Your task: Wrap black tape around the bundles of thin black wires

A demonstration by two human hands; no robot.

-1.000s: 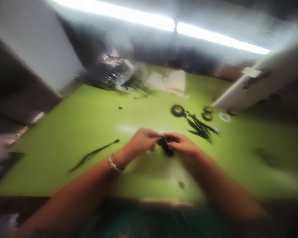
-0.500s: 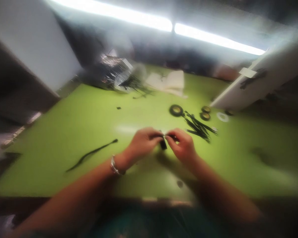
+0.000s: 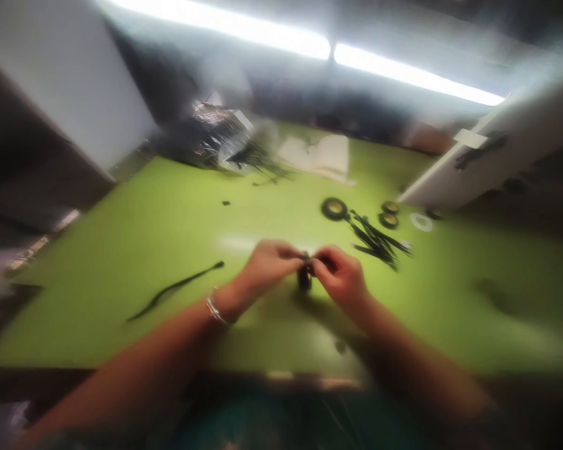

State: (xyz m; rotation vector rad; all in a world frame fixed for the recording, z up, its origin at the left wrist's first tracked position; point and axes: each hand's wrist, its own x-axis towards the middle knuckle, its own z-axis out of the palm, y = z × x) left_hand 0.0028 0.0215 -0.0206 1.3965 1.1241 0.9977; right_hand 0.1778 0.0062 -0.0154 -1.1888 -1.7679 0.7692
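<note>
Over the green table (image 3: 178, 212), my left hand (image 3: 273, 265) and my right hand (image 3: 340, 273) meet fingertip to fingertip. Between them hangs a small black piece (image 3: 304, 279), pinched at its upper end by both hands; its details are blurred. A single black cable (image 3: 176, 287) lies to the left of my left hand. Behind my right hand, several black cables (image 3: 378, 240) lie bunched beside a roll of black tape (image 3: 334, 209).
Two small tape rolls (image 3: 388, 220) and a white ring (image 3: 421, 222) lie at the right. Farther back are a shiny plastic bag (image 3: 220, 137) and an open booklet (image 3: 316, 156). A white panel (image 3: 469, 153) stands back right. A tiny black square (image 3: 226, 203) lies left of centre.
The black piece between my fingers has turned to hang more upright and a little further left. My right hand has shifted slightly left, and my fingertips are closer together.
</note>
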